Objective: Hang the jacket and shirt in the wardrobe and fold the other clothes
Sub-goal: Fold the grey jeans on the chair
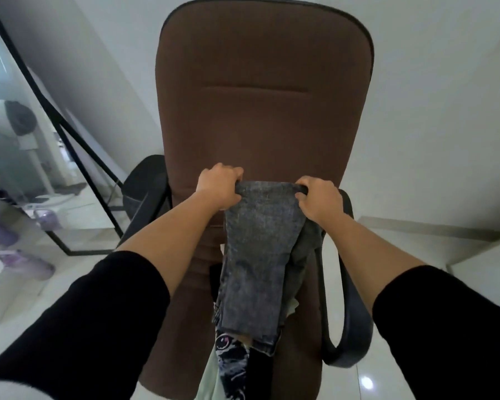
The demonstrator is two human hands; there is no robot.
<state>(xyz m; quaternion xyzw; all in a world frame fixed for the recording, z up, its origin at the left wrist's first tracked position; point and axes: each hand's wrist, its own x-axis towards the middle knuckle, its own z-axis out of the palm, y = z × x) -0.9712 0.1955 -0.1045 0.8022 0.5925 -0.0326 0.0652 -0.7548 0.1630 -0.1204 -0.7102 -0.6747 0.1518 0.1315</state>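
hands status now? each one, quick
Left hand: closed, gripping the left top corner of the grey jeans.
Right hand: closed, gripping the right top corner of the same jeans.

Two arms in black sleeves
The sleeves [104,327] are plain black and pushed up, so both forearms and the hands [218,187] are bare.

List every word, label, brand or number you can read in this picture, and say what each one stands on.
None can be read.
The grey jeans held by the left hand and right hand: no label shows.
The black printed garment below them: a cartoon-like eye pattern, no legible lettering.
The brown chair: no tag or brand visible.
The items reflected in the mirror: too blurred to tell.
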